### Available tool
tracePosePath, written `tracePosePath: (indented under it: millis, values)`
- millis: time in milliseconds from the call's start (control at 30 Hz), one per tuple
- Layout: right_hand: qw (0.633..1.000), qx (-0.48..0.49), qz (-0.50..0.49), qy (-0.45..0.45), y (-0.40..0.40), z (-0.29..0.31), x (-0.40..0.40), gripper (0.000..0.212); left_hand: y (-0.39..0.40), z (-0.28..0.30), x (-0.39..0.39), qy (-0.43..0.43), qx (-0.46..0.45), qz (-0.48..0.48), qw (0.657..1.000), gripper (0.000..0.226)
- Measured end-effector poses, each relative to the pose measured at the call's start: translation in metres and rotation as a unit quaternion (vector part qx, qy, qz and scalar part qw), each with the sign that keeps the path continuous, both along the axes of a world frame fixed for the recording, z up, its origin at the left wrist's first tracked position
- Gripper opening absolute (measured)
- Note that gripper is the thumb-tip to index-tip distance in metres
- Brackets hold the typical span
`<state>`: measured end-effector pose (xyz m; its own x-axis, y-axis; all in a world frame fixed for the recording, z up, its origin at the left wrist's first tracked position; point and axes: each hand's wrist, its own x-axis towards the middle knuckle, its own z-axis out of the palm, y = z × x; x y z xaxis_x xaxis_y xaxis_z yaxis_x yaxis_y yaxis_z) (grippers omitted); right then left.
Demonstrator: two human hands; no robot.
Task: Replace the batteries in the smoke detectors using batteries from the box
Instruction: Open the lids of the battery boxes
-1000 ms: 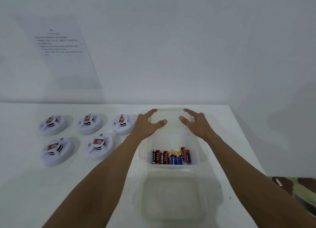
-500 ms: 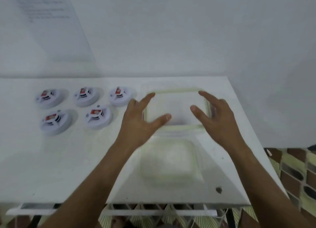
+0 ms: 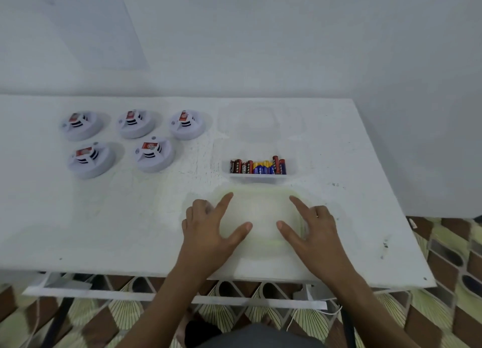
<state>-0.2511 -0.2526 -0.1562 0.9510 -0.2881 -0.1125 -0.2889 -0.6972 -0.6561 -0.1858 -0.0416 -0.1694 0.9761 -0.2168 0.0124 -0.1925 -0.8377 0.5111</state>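
Several white round smoke detectors [image 3: 154, 153] with red labels lie in two rows on the left of the white table [image 3: 104, 217]. A clear plastic box [image 3: 293, 138] stands right of them, open, with a row of red and blue batteries [image 3: 258, 167] at its near end. Closer to me, a translucent lid with a greenish rim [image 3: 260, 212] is held flat and blurred between my left hand [image 3: 208, 230] and my right hand [image 3: 315, 230], fingers spread along its sides. It hovers over or rests on a second clear container [image 3: 263, 264] by the table's front edge; I cannot tell which.
A printed sheet [image 3: 91, 21] hangs on the white wall behind the table. The table's front edge [image 3: 130, 272] is just under my wrists, its right edge near the box. A patterned floor and cables [image 3: 313, 319] show below.
The lid came off the battery box and travelled toward me in both hands, down to the near container. The batteries are uncovered. The view tilted downward.
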Motion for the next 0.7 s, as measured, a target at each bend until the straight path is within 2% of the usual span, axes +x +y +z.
tracePosePath:
  millis: [100, 367, 500, 700]
  values:
    - [0.998, -0.055, -0.001, 0.022, 0.005, -0.002, 0.004, 0.063, -0.004, -0.003, -0.001, -0.002, 0.015, 0.017, 1.0, 0.085]
    - [0.996, -0.084, -0.011, 0.022, 0.014, -0.006, 0.004, 0.059, -0.004, 0.0, -0.002, 0.017, 0.018, 0.02, 1.0, 0.088]
    - [0.996, -0.083, 0.001, 0.019, 0.014, -0.006, 0.005, 0.065, -0.004, 0.003, 0.003, 0.032, -0.007, 0.02, 0.999, 0.076]
    - [0.996, 0.032, -0.002, -0.088, 0.003, 0.01, 0.027, 0.065, -0.012, 0.019, 0.04, 0.018, -0.128, 0.01, 0.992, 0.073]
